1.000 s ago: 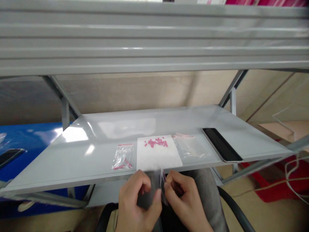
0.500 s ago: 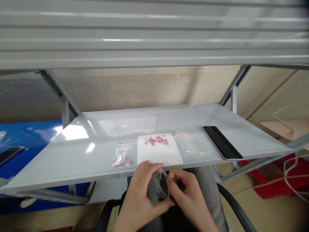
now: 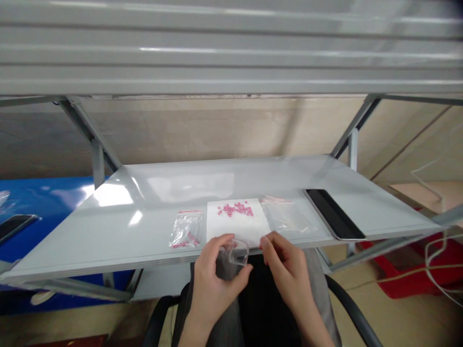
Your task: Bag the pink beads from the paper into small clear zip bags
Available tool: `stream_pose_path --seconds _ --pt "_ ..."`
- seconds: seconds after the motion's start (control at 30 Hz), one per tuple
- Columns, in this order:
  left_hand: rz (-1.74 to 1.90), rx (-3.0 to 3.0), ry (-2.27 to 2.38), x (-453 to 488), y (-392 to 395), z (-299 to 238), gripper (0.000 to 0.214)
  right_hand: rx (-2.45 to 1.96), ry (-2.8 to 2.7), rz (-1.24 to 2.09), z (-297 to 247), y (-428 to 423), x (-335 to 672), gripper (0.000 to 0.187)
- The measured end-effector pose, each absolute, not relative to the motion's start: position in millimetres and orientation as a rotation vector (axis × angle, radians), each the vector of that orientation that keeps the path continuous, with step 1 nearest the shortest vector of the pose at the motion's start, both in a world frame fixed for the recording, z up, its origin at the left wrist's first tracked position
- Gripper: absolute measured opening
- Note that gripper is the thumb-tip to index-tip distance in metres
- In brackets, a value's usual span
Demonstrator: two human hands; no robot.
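Note:
My left hand [image 3: 217,274] holds a small clear plastic bag [image 3: 238,253] between thumb and fingers, its mouth spread into a rounded opening. To the right of it, apart from the bag, my right hand [image 3: 284,260] is closed in a pinch near the table's front edge. A trace of pink shows at its fingertips, but what it holds is too small to make out. Small pink pellets [image 3: 237,208] lie scattered on the far half of a white paper sheet [image 3: 220,226] beyond my hands. A zip bag [image 3: 186,229] with several pink pellets lies left of the sheet.
Flat clear zip bags [image 3: 287,217] lie right of the paper. Farther right on the grey-white table [image 3: 108,236] is a dark-screened phone or tablet [image 3: 334,214]. Chair armrests [image 3: 350,308] flank my lap. Another dark device [image 3: 16,226] rests on a blue surface at left.
My right hand has come away from the clear bag and moved slightly up and right. My left hand has raised the bag a little, and its opening now looks wider and rounder.

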State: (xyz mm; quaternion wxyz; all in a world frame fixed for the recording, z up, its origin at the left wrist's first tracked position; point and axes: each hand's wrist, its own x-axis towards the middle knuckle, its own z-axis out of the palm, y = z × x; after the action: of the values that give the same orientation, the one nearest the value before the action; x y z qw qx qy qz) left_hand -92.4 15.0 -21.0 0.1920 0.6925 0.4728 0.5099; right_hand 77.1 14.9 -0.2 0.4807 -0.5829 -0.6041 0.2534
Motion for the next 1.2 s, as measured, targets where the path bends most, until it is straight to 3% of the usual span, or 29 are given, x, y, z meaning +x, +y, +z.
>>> stream_pose_path --seconds 0.2,0.67,0.93,1.13,1.2 --pt "1.655 1.964 1.487 -79.3 21.9 -40.4 0.042 -1.806 -1.679 0.141 -14.0 58.0 76.3 0.017" --pt "1.766 1.863 1.537 -72.2 24.6 -46.8 0.036 -2.048 -1.732 -0.061 -14.8 88.6 60.9 0.017" --pt "1.699 1.906 1.568 -75.4 25.3 -45.6 0.040 -1.911 -1.723 0.123 -7.1 79.9 65.8 0.015" --pt "1.655 1.932 1.605 -78.4 27.4 -45.5 0.044 -1.371 -1.685 0.753 18.3 47.7 61.0 0.023" --pt "1.652 1.936 1.607 -78.9 27.6 -45.3 0.044 -1.345 -1.696 0.789 20.1 45.6 60.8 0.023"
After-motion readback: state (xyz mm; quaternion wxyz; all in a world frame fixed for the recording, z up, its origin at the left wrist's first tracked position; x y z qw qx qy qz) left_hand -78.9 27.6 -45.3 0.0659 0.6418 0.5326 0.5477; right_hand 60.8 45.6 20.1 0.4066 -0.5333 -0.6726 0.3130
